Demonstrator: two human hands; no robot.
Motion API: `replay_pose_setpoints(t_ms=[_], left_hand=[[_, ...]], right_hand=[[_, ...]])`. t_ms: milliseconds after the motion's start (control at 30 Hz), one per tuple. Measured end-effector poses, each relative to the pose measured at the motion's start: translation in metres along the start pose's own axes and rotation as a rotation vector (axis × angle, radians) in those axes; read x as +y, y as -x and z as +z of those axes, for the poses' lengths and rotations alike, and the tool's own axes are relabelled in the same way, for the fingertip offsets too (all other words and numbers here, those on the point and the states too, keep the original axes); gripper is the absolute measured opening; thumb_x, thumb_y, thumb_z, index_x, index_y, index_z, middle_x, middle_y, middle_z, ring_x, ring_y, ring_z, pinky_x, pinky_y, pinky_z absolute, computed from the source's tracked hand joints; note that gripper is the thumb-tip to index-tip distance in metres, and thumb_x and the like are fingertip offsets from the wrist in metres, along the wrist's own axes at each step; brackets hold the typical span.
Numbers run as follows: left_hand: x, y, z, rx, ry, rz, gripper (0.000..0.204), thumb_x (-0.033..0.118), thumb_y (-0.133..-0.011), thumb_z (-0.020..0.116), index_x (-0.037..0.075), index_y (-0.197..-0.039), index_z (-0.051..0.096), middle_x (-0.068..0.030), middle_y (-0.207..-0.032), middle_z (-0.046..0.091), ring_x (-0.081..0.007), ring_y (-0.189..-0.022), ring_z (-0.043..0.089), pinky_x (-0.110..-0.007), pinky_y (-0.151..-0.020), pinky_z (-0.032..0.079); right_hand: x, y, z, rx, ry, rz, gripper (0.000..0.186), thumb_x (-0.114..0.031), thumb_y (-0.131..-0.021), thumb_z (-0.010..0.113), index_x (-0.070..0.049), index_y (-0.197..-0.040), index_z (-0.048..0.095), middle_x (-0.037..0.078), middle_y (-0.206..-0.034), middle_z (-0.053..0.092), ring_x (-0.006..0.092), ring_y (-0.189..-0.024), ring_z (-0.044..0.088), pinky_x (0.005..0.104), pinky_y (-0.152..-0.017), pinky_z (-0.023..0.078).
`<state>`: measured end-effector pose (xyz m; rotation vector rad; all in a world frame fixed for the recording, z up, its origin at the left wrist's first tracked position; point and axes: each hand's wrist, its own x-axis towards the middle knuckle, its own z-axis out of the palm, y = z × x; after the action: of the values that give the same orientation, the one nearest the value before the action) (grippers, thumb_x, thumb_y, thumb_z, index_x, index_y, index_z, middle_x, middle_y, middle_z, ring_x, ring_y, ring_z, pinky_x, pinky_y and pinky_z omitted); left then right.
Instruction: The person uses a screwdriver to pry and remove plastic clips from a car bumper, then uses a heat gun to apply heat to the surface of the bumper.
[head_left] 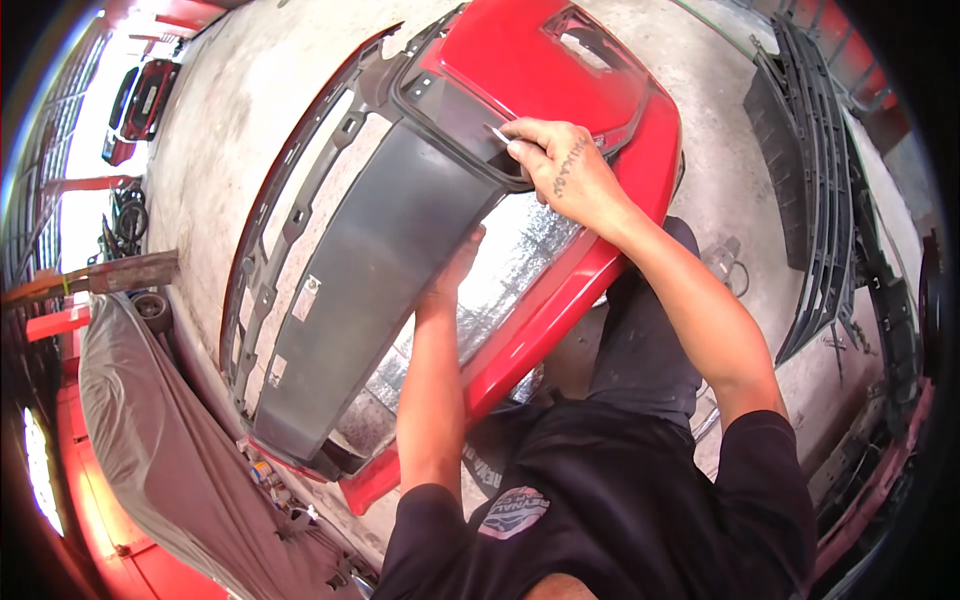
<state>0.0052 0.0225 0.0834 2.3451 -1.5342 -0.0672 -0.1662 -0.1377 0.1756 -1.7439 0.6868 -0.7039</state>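
Observation:
A red car bumper (545, 75) with a dark grey centre panel (385, 240) lies in front of me. My right hand (570, 175) is closed in a pinch over the grey corner next to the red paint. A small, thin, pale strip (498, 134) sticks out between its thumb and fingers; its kind is unclear. My left hand (458, 268) reaches into the opening along the panel's near edge. The panel hides part of that hand, so its grip does not show. Silvery, crinkled sheeting (525, 255) shows through the opening.
Black slatted grille parts (800, 190) lie on the concrete floor to the right. A grey cover (170, 440) drapes something large at the lower left, with a wooden beam (100, 277) beyond it. Small bottles and cans (268, 478) stand beside the cover.

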Motion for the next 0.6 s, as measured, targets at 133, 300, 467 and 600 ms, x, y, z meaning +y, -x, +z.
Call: replay_pose_setpoints(t_ms=[133, 300, 467, 600], left_hand=[[-0.019, 0.005, 0.013, 0.095, -0.068, 0.087, 0.028, 0.019, -0.088, 0.058, 0.006, -0.113, 0.057, -0.0040, -0.104, 0.062, -0.0174, -0.087, 0.056, -0.035, -0.066, 0.048], [-0.020, 0.004, 0.014, 0.101, -0.140, 0.049, 0.029, 0.021, -0.088, 0.060, 0.008, -0.114, 0.059, -0.0029, -0.106, 0.064, -0.0186, -0.091, 0.058, -0.036, -0.069, 0.050], [-0.015, 0.000, 0.006, 0.107, -0.215, 0.025, 0.035, 0.027, -0.092, 0.058, 0.010, -0.122, 0.060, -0.0059, -0.118, 0.065, -0.0236, -0.106, 0.060, -0.041, -0.085, 0.051], [-0.048, 0.003, 0.033, 0.115, 0.243, -0.111, 0.039, 0.034, -0.097, 0.053, 0.010, -0.127, 0.059, -0.0076, -0.122, 0.065, -0.0260, -0.107, 0.061, -0.042, -0.092, 0.050]], right_hand=[[-0.007, 0.008, 0.004, -0.002, 0.023, -0.026, 0.029, -0.009, -0.092, 0.057, 0.005, -0.116, 0.066, 0.020, -0.074, 0.065, 0.0207, -0.064, 0.065, 0.0347, -0.064, 0.050], [-0.002, 0.014, 0.013, 0.027, 0.038, -0.098, 0.030, -0.006, -0.090, 0.054, 0.005, -0.115, 0.067, 0.021, -0.076, 0.066, 0.0214, -0.065, 0.066, 0.0351, -0.065, 0.051], [0.006, 0.014, 0.015, -0.050, 0.018, -0.088, 0.034, -0.006, -0.091, 0.052, 0.004, -0.121, 0.065, 0.016, -0.073, 0.064, 0.0200, -0.067, 0.067, 0.0351, -0.066, 0.051], [0.004, 0.008, 0.020, -0.023, -0.005, -0.104, 0.035, -0.007, -0.093, 0.051, 0.004, -0.124, 0.064, 0.012, -0.070, 0.061, 0.0172, -0.066, 0.064, 0.0338, -0.067, 0.051]])
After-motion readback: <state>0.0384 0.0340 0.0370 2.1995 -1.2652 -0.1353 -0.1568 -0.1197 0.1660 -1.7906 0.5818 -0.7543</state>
